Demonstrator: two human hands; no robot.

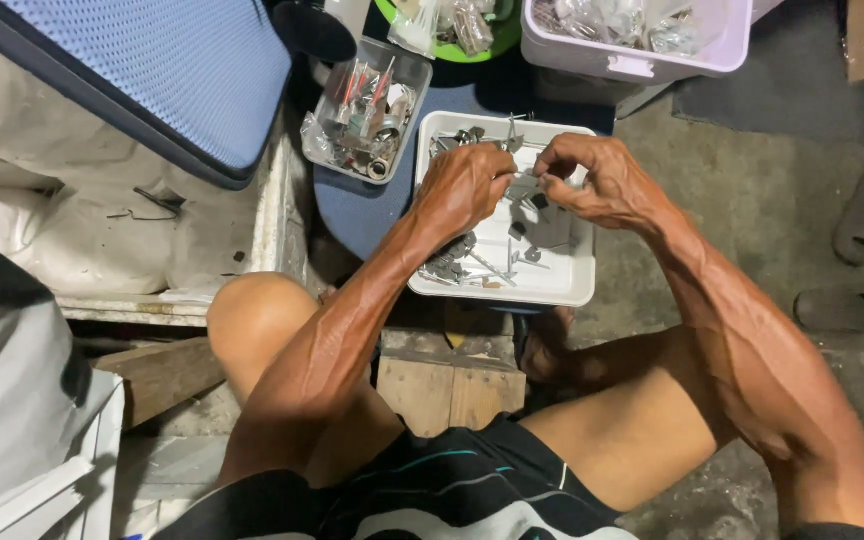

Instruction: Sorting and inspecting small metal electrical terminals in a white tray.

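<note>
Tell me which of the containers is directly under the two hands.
The white square tray of small metal parts, beneath the left hand and right hand. The clear tub and lilac bin lie farther away.

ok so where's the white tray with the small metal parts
In the head view the white tray sits centre frame on the floor, directly under the left hand and right hand, just right of the clear box.

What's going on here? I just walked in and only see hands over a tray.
A seated person holds both hands over a white tray of small metal parts. The left hand and right hand meet fingertip to fingertip, pinching a small metal piece between them; what it is cannot be told. More parts lie loose in the tray. Beyond it stand a clear box of assorted bits and a pale bin of bagged items.
</note>
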